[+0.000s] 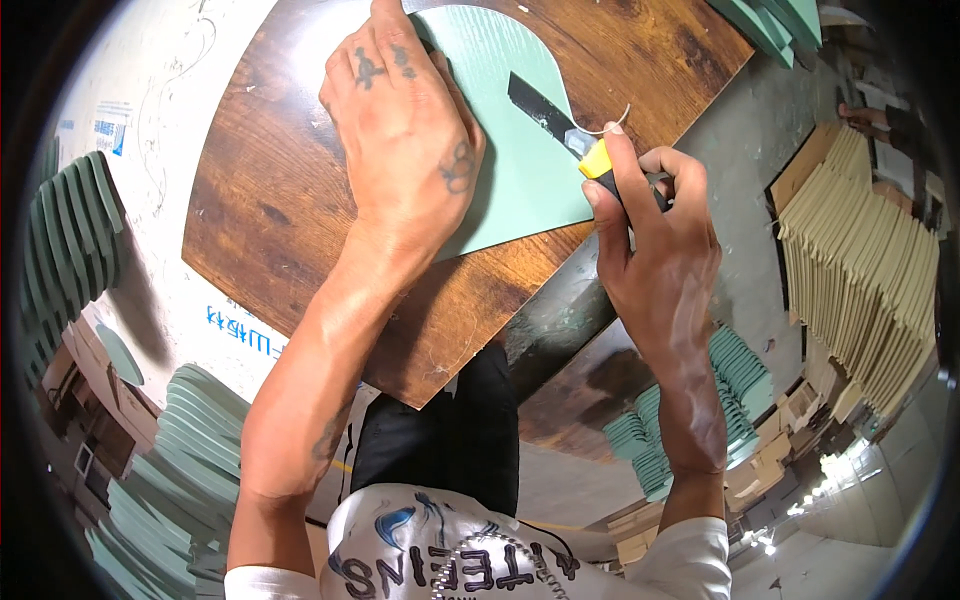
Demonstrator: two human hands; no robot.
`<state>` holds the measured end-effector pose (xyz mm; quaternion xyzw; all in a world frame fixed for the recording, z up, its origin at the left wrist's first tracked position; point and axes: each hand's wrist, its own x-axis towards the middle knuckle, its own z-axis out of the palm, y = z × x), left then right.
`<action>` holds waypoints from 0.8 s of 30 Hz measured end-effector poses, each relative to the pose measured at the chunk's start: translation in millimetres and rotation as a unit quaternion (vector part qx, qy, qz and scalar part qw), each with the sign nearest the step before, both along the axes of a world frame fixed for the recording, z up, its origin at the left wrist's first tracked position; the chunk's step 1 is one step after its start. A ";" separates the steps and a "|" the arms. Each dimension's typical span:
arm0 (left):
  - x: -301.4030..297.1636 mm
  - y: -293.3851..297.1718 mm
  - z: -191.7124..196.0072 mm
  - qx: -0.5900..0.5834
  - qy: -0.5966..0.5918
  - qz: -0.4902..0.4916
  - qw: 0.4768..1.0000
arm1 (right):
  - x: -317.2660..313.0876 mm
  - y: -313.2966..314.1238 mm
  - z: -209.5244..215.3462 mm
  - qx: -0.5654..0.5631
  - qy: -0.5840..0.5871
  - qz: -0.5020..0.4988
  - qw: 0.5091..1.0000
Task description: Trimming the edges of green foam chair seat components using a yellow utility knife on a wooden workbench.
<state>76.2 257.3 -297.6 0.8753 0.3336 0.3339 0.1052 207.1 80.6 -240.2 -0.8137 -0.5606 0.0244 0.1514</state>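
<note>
Wood-grain board [270,215]: your L hand [405,130] overlies green panel [510,195], grip unclear; R hand [660,225] clamps knife [596,160], blade [537,106] pointing up-L over panel.

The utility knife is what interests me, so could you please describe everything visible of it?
The utility knife has a long, flat, dark blade, a yellow section and a black, plastic-looking handle gripped by the right hand. The blade is extended, pointing away and left over the green panel; whether it touches is unclear.

A panel [510,175] is laid on the surface [270,230], a knife [596,160] is held over its right edge, and stacks [860,275] are set left and right.
</note>
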 end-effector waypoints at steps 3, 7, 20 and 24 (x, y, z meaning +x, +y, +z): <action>-2.9 10.4 -13.3 0.045 -0.018 0.010 0.999 | 2.4 19.1 -5.9 0.013 0.019 0.008 1.000; -0.5 -3.6 14.9 -0.010 -0.042 0.007 0.999 | 19.3 47.8 -13.2 0.070 -0.032 0.033 0.996; 2.7 13.6 18.4 -0.092 0.132 0.063 0.985 | -9.3 -18.9 2.0 -0.033 0.000 0.022 0.999; -7.4 -15.6 17.1 -0.121 0.131 0.169 0.969 | -6.2 -9.1 4.4 -0.012 -0.020 0.010 1.000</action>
